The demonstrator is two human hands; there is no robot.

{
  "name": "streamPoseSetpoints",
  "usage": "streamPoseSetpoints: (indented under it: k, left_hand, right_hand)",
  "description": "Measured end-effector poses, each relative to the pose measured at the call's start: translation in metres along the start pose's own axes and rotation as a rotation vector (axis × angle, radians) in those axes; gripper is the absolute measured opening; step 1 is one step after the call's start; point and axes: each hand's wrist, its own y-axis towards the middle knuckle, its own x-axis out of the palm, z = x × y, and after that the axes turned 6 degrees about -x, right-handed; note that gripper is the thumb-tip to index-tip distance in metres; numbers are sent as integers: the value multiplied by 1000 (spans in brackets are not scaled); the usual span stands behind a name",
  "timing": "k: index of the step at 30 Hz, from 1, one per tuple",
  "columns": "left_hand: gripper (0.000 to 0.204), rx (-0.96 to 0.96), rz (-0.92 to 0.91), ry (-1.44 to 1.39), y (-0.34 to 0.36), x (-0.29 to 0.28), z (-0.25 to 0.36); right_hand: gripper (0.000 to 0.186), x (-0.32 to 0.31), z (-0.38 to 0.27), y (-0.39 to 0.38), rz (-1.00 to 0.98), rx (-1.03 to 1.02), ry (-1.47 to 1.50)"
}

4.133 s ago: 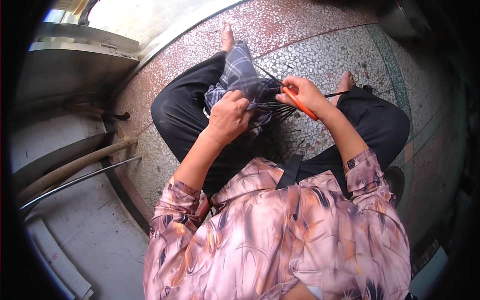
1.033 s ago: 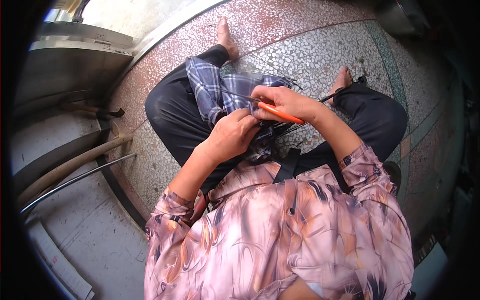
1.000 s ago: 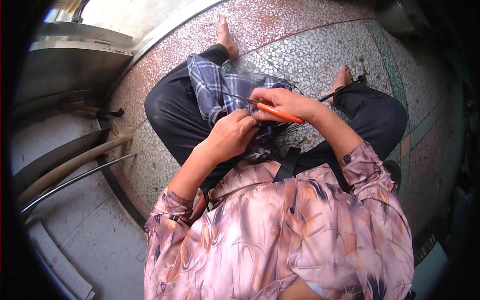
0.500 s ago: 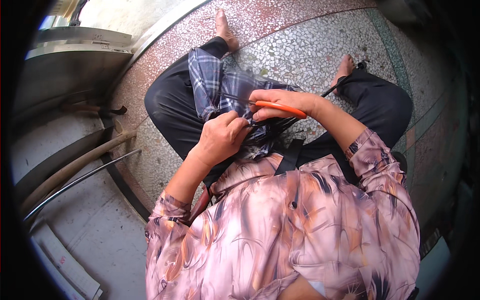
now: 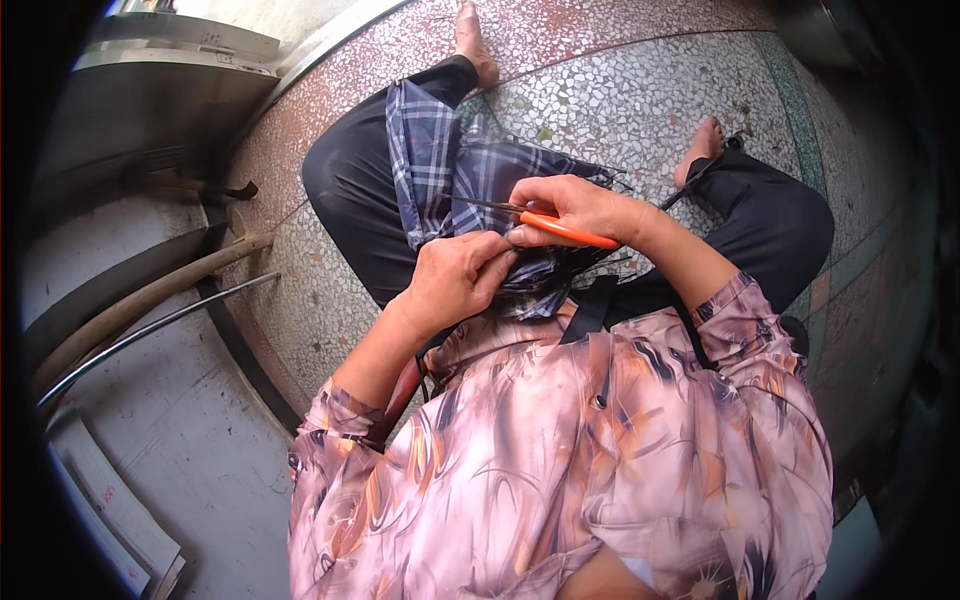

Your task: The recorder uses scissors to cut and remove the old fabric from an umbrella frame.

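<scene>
A dark blue plaid umbrella (image 5: 490, 165) lies folded in loose cloth across my lap, with thin black ribs bunched near my hands. My left hand (image 5: 455, 280) is closed, thumb and fingers pinching the umbrella's cloth or a rib; the exact spot is hidden under the fingers. In my right hand (image 5: 580, 208) are scissors (image 5: 570, 232) with orange handles, their dark blades pointing left over the cloth. The right fingertips meet the left ones at the same spot. Beyond the right wrist a black shaft (image 5: 690, 185) slants toward my right foot.
My legs in black trousers spread on both sides over a speckled stone floor (image 5: 590, 90). At left stand a grey metal cabinet (image 5: 150, 110), a wooden pole (image 5: 170, 290), a thin metal rod (image 5: 160, 335) and a dark-handled tool (image 5: 215, 190). White boards (image 5: 115, 500) lean at lower left.
Both hands have shifted slightly right in the picture and drawn together, so their fingertips now touch. The scissors have moved along with the right hand.
</scene>
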Motion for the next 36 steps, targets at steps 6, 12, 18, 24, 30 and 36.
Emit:
streamPoseSetpoints:
  k: [6,12,18,24,30,36]
  left_hand:
    - [12,-263,67,-308,-18,15,-37]
    - [16,-517,-21,-992,-19,13,-44]
    - [17,-556,2,-1182,-15,10,-49]
    - [15,-623,44,-1237,-12,12,-51]
    - [15,-605,48,-1093,-17,18,-53]
    - [15,-579,62,-932,-21,21,-52]
  right_hand:
    - [22,-42,0,-12,153,47,336]
    - [28,-9,0,-19,304,-45,20]
    - [19,27,-29,-38,86,77,-10]
    - [17,29,-31,-44,-38,394,465]
    - [20,37,-23,-37,-6,448,744]
    - [19,44,-13,-38,-30,442,825]
